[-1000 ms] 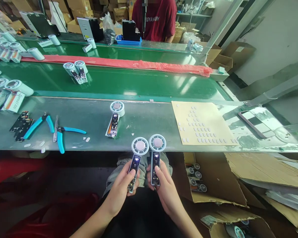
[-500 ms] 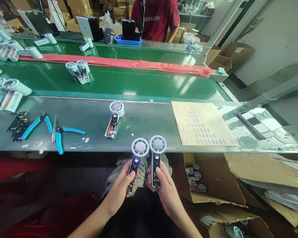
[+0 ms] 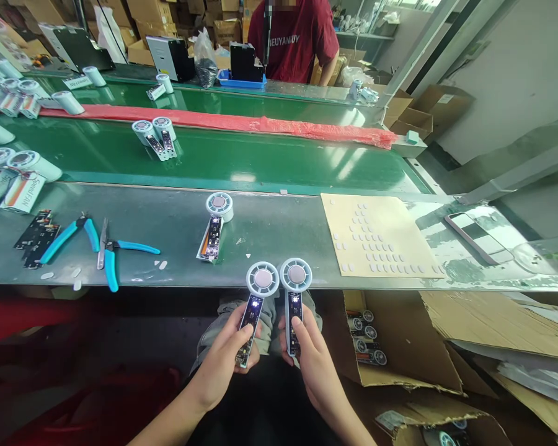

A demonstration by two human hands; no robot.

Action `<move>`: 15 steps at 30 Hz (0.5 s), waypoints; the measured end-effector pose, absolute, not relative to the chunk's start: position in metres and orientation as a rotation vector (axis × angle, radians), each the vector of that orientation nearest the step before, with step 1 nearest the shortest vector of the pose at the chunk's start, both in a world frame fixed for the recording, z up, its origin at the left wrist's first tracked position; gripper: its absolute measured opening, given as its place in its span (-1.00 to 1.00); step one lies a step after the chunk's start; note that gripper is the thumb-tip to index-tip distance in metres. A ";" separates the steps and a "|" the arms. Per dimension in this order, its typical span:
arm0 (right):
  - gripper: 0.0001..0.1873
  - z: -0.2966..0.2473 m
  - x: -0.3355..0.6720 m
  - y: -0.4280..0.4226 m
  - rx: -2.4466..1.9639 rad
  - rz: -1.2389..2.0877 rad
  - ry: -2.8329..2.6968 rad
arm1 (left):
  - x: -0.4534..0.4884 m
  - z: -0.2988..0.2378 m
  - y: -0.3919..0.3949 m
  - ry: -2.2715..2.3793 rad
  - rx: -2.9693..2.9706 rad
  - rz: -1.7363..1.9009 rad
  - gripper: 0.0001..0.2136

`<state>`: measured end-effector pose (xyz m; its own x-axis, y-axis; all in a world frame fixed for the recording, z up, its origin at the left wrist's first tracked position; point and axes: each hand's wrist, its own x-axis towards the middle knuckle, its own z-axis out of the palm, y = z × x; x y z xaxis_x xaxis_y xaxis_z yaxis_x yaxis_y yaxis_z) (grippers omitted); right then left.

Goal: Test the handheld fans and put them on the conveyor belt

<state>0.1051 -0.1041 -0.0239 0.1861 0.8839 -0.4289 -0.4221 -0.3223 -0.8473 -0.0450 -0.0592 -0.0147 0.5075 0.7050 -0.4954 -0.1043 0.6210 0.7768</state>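
My left hand (image 3: 227, 350) is closed round the handle of a small handheld fan (image 3: 263, 280), its thumb on the bare circuit board. A second handheld fan (image 3: 296, 275) is in my right hand (image 3: 304, 341), with that thumb also pressed on the board. Both fans have round grilled heads, side by side and nearly touching, and a small light glows on each board. They are held upright over my lap, at the bench's front edge. Beyond them, another fan (image 3: 219, 205) with its board exposed lies on the bench (image 3: 279, 238).
Blue-handled pliers (image 3: 110, 263), other cutters (image 3: 67, 238) and black circuit boards (image 3: 39, 238) lie left. A sheet of small stickers (image 3: 376, 235) and a phone (image 3: 478, 238) lie right. Cardboard boxes (image 3: 400, 347) holding fans stand below right. Behind the green conveyor (image 3: 260, 161) is a person (image 3: 291, 43).
The whole view has shifted slightly. Both hands keep hold of their fans, in almost the same place; the grips look unchanged.
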 end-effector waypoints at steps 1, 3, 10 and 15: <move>-0.65 -0.023 0.105 -0.104 -1.315 1.427 -0.504 | -0.045 -0.014 -0.059 0.923 0.751 0.539 -0.69; -0.63 -0.021 0.105 -0.104 -1.314 1.452 -0.485 | -0.047 -0.011 -0.060 0.936 0.723 0.522 -0.66; -0.72 -0.002 0.109 -0.111 -1.290 1.492 -0.434 | -0.062 0.023 -0.063 0.919 0.693 0.415 -0.76; -0.52 -0.002 0.108 -0.123 -1.461 1.157 -0.589 | -0.063 0.024 -0.068 0.964 0.890 0.512 -0.66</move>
